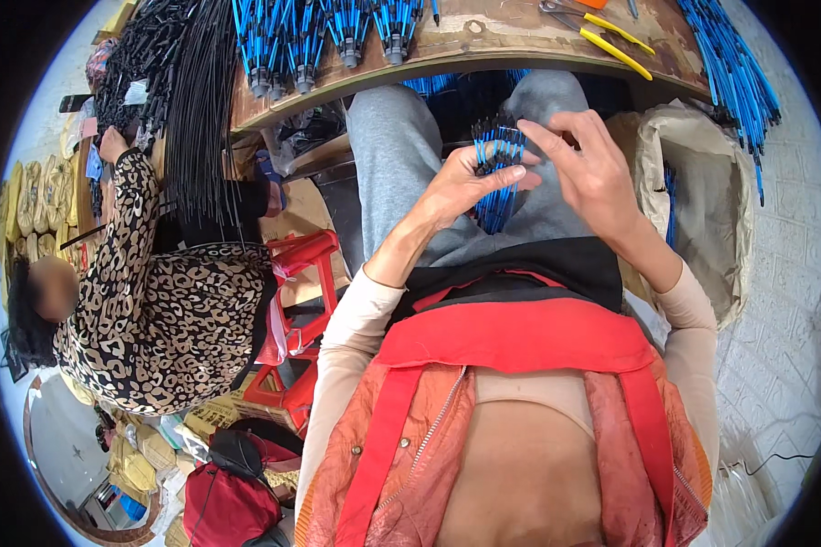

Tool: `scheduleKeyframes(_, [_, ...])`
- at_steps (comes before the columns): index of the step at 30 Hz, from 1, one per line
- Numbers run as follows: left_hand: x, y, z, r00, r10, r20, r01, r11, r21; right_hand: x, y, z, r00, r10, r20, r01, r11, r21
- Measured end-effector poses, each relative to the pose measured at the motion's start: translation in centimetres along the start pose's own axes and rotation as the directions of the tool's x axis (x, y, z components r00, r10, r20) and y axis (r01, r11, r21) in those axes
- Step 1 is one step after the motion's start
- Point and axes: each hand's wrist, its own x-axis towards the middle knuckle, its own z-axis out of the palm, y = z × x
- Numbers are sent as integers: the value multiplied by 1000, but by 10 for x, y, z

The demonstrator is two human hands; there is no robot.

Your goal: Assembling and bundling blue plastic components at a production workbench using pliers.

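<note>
Over my lap, my left hand (461,187) is wrapped round a bundle of thin blue rods with black ends (495,208). The bundle stands roughly upright, black ends away from me, and its lower part rests between my thighs. My right hand (597,173) is at the bundle's upper right, with its fingers bent and the index fingertip close to the black ends. A thin pale line shows by that fingertip; what the right fingers pinch is too small to make out.
A wooden table (483,32) ahead carries bunches of blue rods (351,32) and yellow-handled pliers (616,53). More blue rods (734,82) overhang its right end. A paper-lined container (702,182) stands right. Left are black strands (205,109), a red stool (310,264) and a co-worker (173,301).
</note>
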Motion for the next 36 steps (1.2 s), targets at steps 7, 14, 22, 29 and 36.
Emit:
scheduleKeyframes(7, [-1, 5, 4, 1000, 16, -25, -17, 999, -42, 2, -6, 2, 1000, 1, -25, -1, 1000, 27])
scheduleKeyframes(14, [1, -2, 2, 999, 49, 18, -48, 998, -50, 2, -1, 3, 998, 60, 0, -59, 976, 209])
scheduleKeyframes(22, [3, 3, -1, 997, 37, 64, -38, 999, 8, 6, 4, 6, 999, 34, 14, -36, 973, 228])
scheduleKeyframes(29, [1, -1, -2, 997, 21, 75, -18, 999, -32, 4, 2, 8, 995, 50, 91, -76, 951, 300])
scheduleKeyframes(36, [5, 4, -7, 998, 30, 48, -29, 999, -31, 17, 6, 14, 997, -53, 54, 40, 976, 216])
